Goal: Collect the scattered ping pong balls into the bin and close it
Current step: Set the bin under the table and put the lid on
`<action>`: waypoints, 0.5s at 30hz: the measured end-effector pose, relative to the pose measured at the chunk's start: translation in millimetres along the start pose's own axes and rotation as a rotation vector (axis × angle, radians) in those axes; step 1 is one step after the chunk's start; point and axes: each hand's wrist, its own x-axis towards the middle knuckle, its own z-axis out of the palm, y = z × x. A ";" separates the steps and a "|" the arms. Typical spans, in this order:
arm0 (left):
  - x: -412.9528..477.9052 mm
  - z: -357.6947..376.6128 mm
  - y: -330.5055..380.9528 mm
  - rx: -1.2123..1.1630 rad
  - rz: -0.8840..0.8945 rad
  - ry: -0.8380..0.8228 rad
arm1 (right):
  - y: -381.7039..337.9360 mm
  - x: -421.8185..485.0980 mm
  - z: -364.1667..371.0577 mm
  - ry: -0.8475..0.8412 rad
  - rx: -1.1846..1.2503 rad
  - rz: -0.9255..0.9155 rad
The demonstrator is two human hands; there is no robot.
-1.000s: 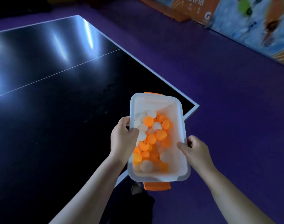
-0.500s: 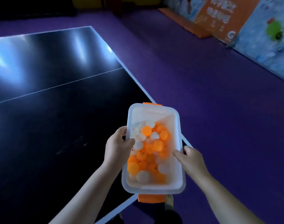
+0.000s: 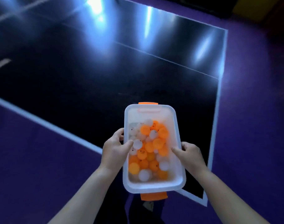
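Both forearms bare, no sleeves in view. Left hand [image 3: 113, 151] and right hand [image 3: 189, 154] ungloved; no rings, watch or wristbands visible.

There is a single view, taken from the person's head and facing forward and steeply down along both forearms, so nothing is shared with a second view. It sits close over the bin [image 3: 154, 186], which fills the lower middle with the left hand [image 3: 113, 152] and right hand [image 3: 190, 155] on its long sides. Beyond lies the dark table [image 3: 105, 70], its far right corner near the top right, with purple floor [image 3: 33, 159] at the lower left and along the right edge; wide-angle bending curves the table's white lines.
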 end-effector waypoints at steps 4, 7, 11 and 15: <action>-43.9 -45.1 -35.8 -0.010 -0.065 0.201 | -17.8 -10.4 52.6 -0.150 -0.084 -0.142; -80.6 -78.7 -65.4 0.014 -0.114 0.344 | -26.6 -33.7 94.9 -0.214 -0.141 -0.276; -138.5 -115.3 -115.6 0.021 -0.224 0.460 | -14.5 -78.5 154.7 -0.297 -0.185 -0.368; -195.0 -137.0 -169.0 0.021 -0.349 0.546 | 7.4 -118.5 209.5 -0.444 -0.212 -0.377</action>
